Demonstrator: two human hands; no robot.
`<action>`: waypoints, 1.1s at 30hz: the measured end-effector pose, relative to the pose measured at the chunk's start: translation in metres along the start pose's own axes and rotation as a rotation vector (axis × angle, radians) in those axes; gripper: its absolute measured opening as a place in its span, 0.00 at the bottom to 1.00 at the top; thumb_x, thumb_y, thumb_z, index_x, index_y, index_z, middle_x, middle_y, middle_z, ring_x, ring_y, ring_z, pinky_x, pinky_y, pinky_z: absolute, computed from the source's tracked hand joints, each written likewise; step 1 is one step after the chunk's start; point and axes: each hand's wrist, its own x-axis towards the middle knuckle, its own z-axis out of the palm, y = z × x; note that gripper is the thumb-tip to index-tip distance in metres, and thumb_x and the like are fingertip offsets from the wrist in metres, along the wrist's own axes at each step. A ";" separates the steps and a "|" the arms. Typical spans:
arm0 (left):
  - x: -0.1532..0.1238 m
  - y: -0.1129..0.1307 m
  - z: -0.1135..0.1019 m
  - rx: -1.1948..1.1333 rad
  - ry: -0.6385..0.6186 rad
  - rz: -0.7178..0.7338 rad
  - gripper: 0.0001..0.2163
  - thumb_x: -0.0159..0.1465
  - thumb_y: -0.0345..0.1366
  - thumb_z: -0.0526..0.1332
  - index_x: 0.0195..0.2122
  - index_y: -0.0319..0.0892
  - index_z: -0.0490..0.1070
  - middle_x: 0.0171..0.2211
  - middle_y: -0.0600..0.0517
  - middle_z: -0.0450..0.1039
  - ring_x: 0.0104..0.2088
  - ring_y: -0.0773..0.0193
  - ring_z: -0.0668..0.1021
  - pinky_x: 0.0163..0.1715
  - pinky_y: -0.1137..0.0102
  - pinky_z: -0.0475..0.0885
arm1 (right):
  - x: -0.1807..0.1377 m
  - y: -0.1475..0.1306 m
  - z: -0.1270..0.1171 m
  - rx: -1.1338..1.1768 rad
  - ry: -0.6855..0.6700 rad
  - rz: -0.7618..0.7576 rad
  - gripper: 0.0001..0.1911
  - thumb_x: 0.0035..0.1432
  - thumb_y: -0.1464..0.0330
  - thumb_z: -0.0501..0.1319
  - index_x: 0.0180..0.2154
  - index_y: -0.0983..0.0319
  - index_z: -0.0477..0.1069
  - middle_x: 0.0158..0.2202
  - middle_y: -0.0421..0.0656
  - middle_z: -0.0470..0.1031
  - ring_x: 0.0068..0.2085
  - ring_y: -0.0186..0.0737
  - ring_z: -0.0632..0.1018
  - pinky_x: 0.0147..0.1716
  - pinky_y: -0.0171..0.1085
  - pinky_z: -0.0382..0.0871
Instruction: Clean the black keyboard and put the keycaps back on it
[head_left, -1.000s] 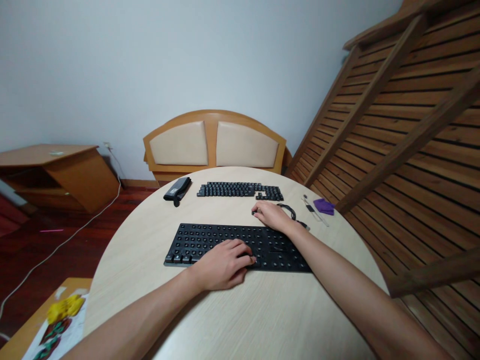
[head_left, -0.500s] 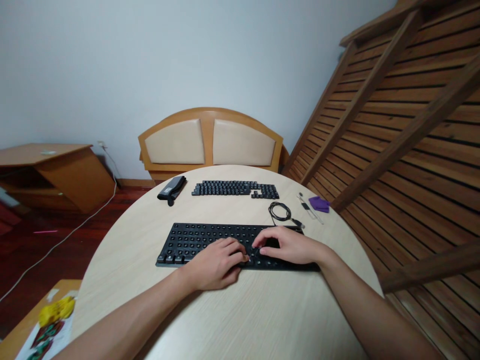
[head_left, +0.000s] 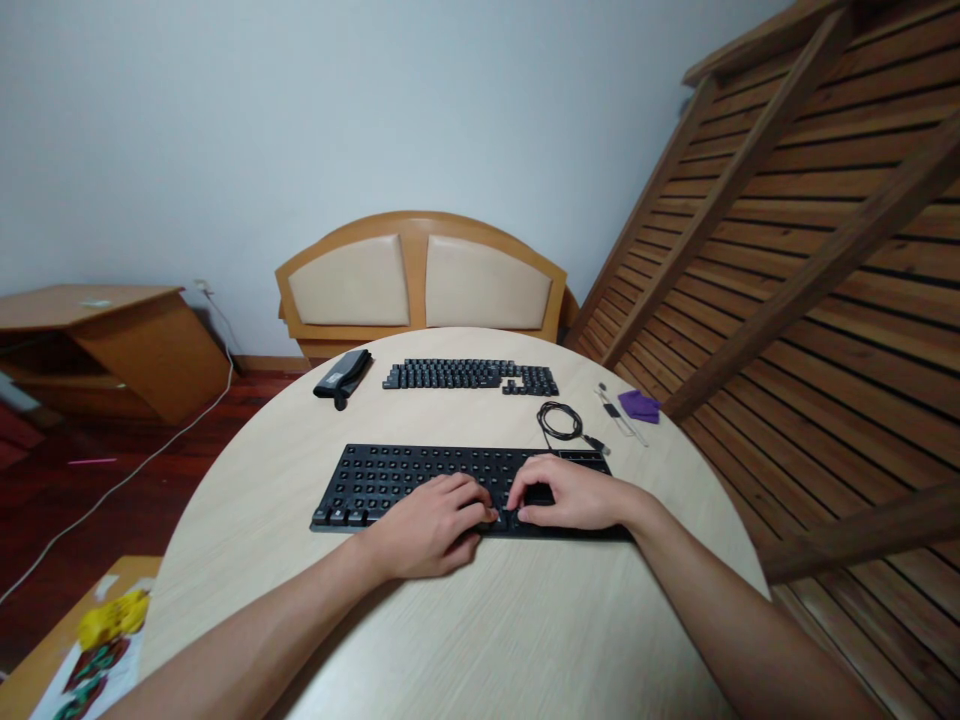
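A black keyboard (head_left: 420, 465) lies on the round pale table (head_left: 480, 640). Most of its key positions are bare of caps, while several caps sit along its front left row. My left hand (head_left: 442, 522) is curled over the front edge right of the middle, fingers on top and thumb at the near side, gripping the keyboard. Just right of it, my right hand (head_left: 566, 492) bends over the keyboard, thumb and forefinger brought close together at the front row. Whatever is between those fingertips is too dark and small to name.
Loose black keycaps (head_left: 442, 374) stand in keyboard order toward the back. A black pouch (head_left: 343, 374) lies to their left. On the right are a coiled cable (head_left: 559, 421), a wire tool (head_left: 622, 415) and a purple cloth (head_left: 639, 406). Wooden slats (head_left: 825, 300) lean close by.
My right hand has shifted slightly, its thumb and forefinger still at the front row. My left hand keeps its place on the keyboard. The view has tilted a little.
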 end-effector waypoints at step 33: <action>0.001 0.001 -0.001 0.006 -0.005 0.006 0.14 0.66 0.32 0.59 0.53 0.41 0.70 0.50 0.45 0.72 0.51 0.54 0.74 0.55 0.60 0.70 | 0.001 0.010 -0.004 -0.056 0.154 -0.071 0.16 0.58 0.59 0.68 0.47 0.58 0.78 0.48 0.47 0.79 0.52 0.48 0.76 0.56 0.47 0.68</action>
